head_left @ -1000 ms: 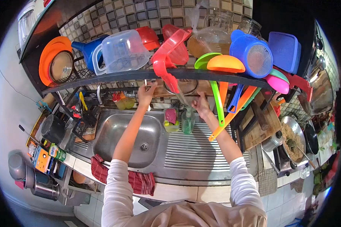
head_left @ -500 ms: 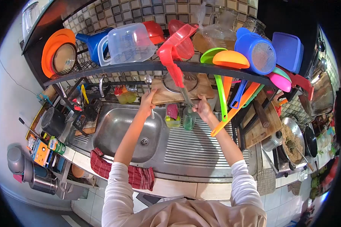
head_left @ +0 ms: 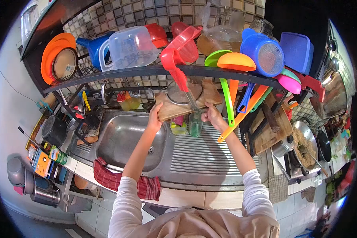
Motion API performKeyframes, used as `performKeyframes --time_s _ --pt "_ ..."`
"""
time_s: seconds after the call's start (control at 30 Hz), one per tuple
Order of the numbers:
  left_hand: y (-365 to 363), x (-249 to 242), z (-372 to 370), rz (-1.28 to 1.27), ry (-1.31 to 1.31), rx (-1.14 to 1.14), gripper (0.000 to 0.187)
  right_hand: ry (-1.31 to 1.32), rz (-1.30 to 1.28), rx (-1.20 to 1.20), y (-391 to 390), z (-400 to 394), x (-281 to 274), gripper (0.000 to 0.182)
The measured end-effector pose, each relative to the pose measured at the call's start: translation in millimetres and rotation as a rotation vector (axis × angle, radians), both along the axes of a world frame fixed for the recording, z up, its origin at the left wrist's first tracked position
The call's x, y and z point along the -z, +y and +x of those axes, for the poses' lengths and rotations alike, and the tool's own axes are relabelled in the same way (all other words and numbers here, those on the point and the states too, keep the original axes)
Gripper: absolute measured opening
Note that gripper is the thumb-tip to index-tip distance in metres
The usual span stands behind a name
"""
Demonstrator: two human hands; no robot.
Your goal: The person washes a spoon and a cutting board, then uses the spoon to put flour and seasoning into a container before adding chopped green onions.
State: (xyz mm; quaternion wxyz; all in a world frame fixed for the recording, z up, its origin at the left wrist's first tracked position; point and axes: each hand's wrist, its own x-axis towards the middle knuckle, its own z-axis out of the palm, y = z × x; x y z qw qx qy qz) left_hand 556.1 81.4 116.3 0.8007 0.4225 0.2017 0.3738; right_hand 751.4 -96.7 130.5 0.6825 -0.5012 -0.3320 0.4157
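Note:
A wooden cutting board [head_left: 167, 110] is held level behind the sink, under the rack shelf. My left hand [head_left: 155, 118] is closed on its left end, thumb on top. At the right end my right hand [head_left: 213, 116] grips the board, its lower fingers near a green glass jar [head_left: 195, 126]. A round metal-rimmed piece [head_left: 182, 95] lies on the board, partly hidden by a red-handled utensil [head_left: 179, 75] hanging in front. Below the board's front edge stands a yellow-green container [head_left: 178, 127], its top covered in this view.
The sink basin [head_left: 127, 139] is to the left, the ribbed drainboard [head_left: 204, 158] to the right. Overhead, the black shelf [head_left: 146, 72] bears plastic kitchenware, with colourful ladles hanging low near my right forearm. A red cloth [head_left: 107, 176] drapes the front edge; a pan of food [head_left: 305, 148] sits far right.
The board has come lower and closer, covering more of the yellow-green container. The metal spoon upright by my left hand no longer shows there. The view has shifted slightly.

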Motion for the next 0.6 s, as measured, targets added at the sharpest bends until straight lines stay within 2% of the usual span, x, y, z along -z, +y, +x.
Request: performKeyframes --time_s 0.07,0.17,0.2,0.23,0.27,0.3,0.33,0.4,0.43,0.5,0.53,0.6 --pt "-5.3 6.1 -2.6 -0.023 -0.006 -0.055 0.035 -0.143 -0.168 -0.094 -19.7 -10.7 -26.2 0.05" --pt "-12.7 10.7 -11.1 -0.074 -0.064 -0.02 0.035 -0.265 -0.25 -0.05 -40.1 -13.3 -38.9 0.059" --pt "-13.8 13.6 -12.9 -0.041 -0.081 -0.033 0.037 -0.239 -0.237 -0.15 -42.7 -0.7 -33.8 0.054" --pt "-14.2 16.1 -14.3 -0.006 -0.099 -0.045 0.04 -0.24 -0.238 -0.153 -45.9 15.4 -18.5 0.054" --pt "-14.9 19.4 -16.5 -0.009 -0.099 -0.047 0.04 -0.415 -0.104 0.016 -48.6 32.1 3.1 0.047" --pt "-15.7 22.2 -19.3 -0.019 -0.088 -0.066 0.04 -0.588 0.033 0.186 -51.5 28.5 -0.8 0.041" --pt "-15.6 24.5 -21.3 -0.03 -0.077 -0.084 0.04 -0.588 0.031 0.184 -52.1 25.4 -5.2 0.041" --pt "-14.8 26.8 -27.0 -0.035 -0.081 -0.063 0.041 -0.598 0.166 0.572 -55.1 16.9 -19.2 0.028" --pt "-15.3 25.9 -29.3 -0.032 -0.089 -0.044 0.041 -0.597 0.162 0.575 -47.0 39.7 3.9 0.028" --pt "-20.7 20.7 -34.5 -0.041 -0.063 -0.052 0.042 -0.929 0.497 0.469 -18.7 105.1 66.7 0.024" --pt "-23.9 18.2 -38.1 -0.018 -0.045 -0.032 0.042 -0.928 0.499 0.467 -37.5 87.2 31.8 0.024" --pt "-29.1 10.8 -43.8 0.007 -0.027 -0.017 0.042 -1.296 0.361 0.485 -21.7 10.6 -73.6 0.038"
